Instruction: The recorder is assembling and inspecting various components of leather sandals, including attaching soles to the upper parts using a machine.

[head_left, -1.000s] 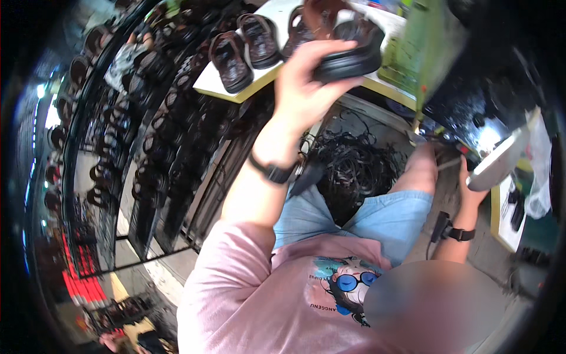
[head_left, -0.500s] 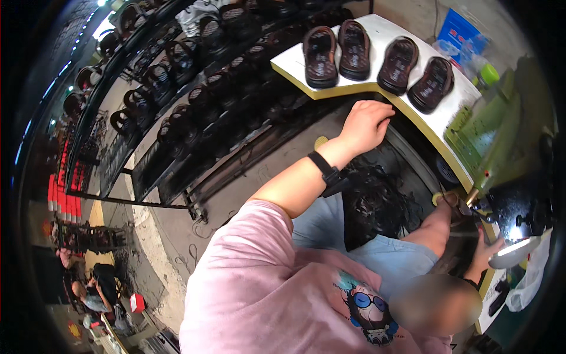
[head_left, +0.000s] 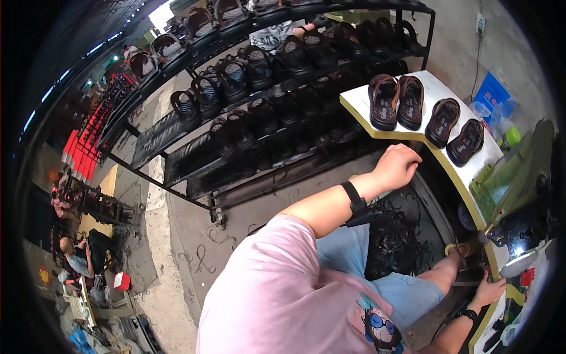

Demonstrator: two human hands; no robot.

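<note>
Several dark brown slippers stand on a white worktop (head_left: 433,79) with a yellow edge; one slipper (head_left: 442,122) is nearest my left hand (head_left: 399,166). That hand hovers just off the worktop's inner edge, its fingers loosely bent and nothing visible in them; the fingertips are partly hidden. A black band circles the wrist. At the lower right, my right hand (head_left: 489,291) lies at the worktop's edge, thumb and fingers apart, below a lit lamp (head_left: 519,264). Beside the lamp stands an olive-green machine (head_left: 519,171), apparently a sewing machine.
Black racks (head_left: 171,189) loaded with dark slippers fill the left and far side. A heap of black scraps (head_left: 395,236) lies by my legs. Behind the worktop is a blue packet (head_left: 494,94). Another person (head_left: 79,256) sits far left; someone (head_left: 272,36) is behind the rack.
The view has swung, so the worktop and racks sit lower and further right. My left hand has drawn back slightly from the slippers. My right hand remains by the lamp.
</note>
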